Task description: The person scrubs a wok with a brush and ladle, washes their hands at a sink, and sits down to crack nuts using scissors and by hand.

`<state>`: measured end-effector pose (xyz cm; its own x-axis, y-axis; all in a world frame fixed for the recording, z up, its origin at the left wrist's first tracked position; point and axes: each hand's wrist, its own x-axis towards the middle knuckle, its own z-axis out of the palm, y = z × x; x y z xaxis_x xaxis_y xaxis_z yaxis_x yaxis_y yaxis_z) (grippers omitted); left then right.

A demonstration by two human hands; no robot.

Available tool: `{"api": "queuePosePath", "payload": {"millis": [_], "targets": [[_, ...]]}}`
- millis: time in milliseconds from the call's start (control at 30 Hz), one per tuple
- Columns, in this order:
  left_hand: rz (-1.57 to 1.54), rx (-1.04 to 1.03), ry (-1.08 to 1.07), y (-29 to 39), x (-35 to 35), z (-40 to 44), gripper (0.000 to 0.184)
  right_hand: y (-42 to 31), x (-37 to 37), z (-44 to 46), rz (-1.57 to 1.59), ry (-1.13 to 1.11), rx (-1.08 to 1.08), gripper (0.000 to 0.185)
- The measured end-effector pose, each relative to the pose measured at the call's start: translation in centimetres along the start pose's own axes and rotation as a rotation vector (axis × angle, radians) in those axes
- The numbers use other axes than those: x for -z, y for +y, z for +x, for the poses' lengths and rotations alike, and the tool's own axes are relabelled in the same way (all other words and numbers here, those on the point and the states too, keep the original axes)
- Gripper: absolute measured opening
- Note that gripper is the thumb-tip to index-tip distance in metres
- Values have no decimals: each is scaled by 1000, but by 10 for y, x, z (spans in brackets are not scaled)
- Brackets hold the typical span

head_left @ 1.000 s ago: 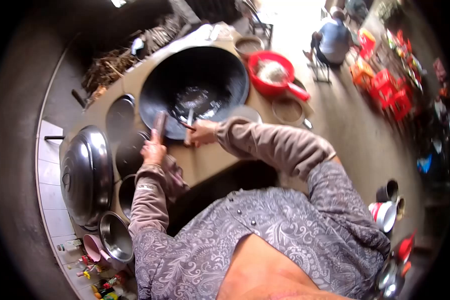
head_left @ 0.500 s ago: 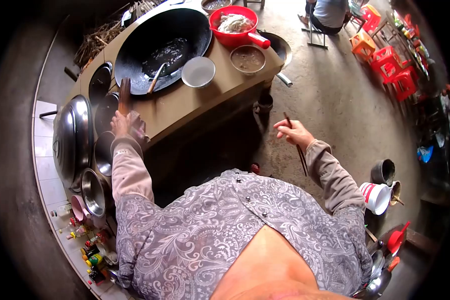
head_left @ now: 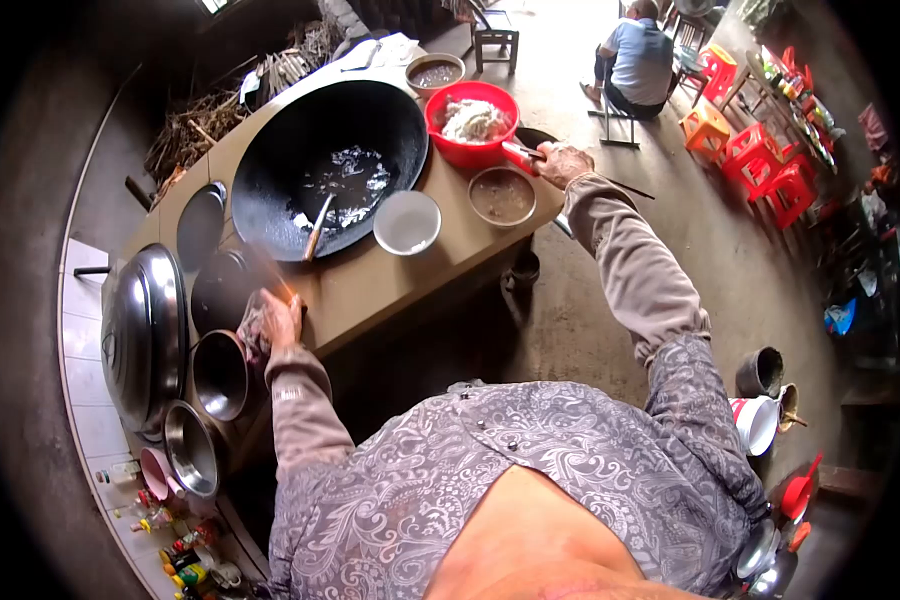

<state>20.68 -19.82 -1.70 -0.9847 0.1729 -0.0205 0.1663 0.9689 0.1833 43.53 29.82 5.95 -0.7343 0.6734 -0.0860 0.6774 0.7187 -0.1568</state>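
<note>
My left hand [head_left: 282, 320] is closed around a brown bamboo wok brush [head_left: 268, 270], smeared by motion, at the counter's front edge. A pinkish cloth [head_left: 253, 328] hangs at the same hand. My right hand [head_left: 564, 164] is closed on dark chopsticks [head_left: 628, 188] and lies at the handle of a red basin [head_left: 458, 152]; whether it grips that handle too is hard to see. Pale food [head_left: 472, 120] fills the basin. A large black wok [head_left: 260, 215], with wet glints and a wooden-handled utensil [head_left: 315, 235] inside, is set into the counter.
On the counter [head_left: 370, 290] stand a white bowl [head_left: 407, 222], a bowl of brownish liquid [head_left: 502, 197] and another bowl [head_left: 435, 72]. Metal pots and a big lid [head_left: 145, 340] line the left. A seated person [head_left: 640, 65] and red stools [head_left: 755, 160] are beyond.
My right hand has moved forward, with the chopsticks, to the red basin's handle. My left hand has drawn back and right with the brush, away from the wok. The view has tilted up.
</note>
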Motion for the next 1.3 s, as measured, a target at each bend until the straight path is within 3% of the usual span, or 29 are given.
{"api": "queuePosePath", "payload": {"millis": [33, 100, 200, 233, 367, 467, 500, 600, 667, 767, 833, 967, 1067, 1167, 1267, 1300], "targets": [[-49, 39, 12, 2, 11, -14, 77, -3, 3, 7, 47, -102, -32, 53], [-132, -187, 382, -27, -15, -11, 70, 3, -6, 27, 111, -213, 33, 49], [-391, -50, 307, -18, 12, -24, 63, 15, -15, 46, 195, -243, 166, 45], [-256, -23, 331, -8, 27, -28, 61, 22, -18, 51, 243, -251, 202, 45], [-443, -183, 470, 34, 49, -25, 56, 50, -10, 69, 436, -310, 265, 37], [-692, -229, 348, 98, 77, -38, 51, 56, 6, 80, 574, -482, 323, 30], [-699, -354, 438, 111, 67, -33, 47, 64, -2, 94, 481, -428, 373, 31], [-794, -464, 421, 193, 68, -51, 41, 91, -31, 130, 294, -164, 418, 45], [-925, -603, 418, 262, 72, -81, 36, 92, 22, 70, 318, 55, 308, 45], [-1100, -727, 216, 358, 81, -139, 32, 168, -3, 35, 557, 91, 363, 31], [-1136, -833, 128, 424, 76, -178, 23, 236, -22, -10, 511, -6, 381, 27], [-1309, -899, -289, 553, 46, -250, 10, 398, -77, -104, 514, -129, 165, 20], [-1294, -957, -483, 648, 14, -290, 9, 515, -131, -181, 457, -82, -102, 20], [-961, -962, -1050, 721, -74, -286, 26, 598, -153, -252, 465, -198, -432, 25], [-550, -1158, -1151, 762, -215, -258, 40, 656, -168, -317, 295, -109, -715, 27], [-553, -1166, -1184, 784, -241, -255, 49, 675, -175, -328, 252, -41, -790, 27]]}}
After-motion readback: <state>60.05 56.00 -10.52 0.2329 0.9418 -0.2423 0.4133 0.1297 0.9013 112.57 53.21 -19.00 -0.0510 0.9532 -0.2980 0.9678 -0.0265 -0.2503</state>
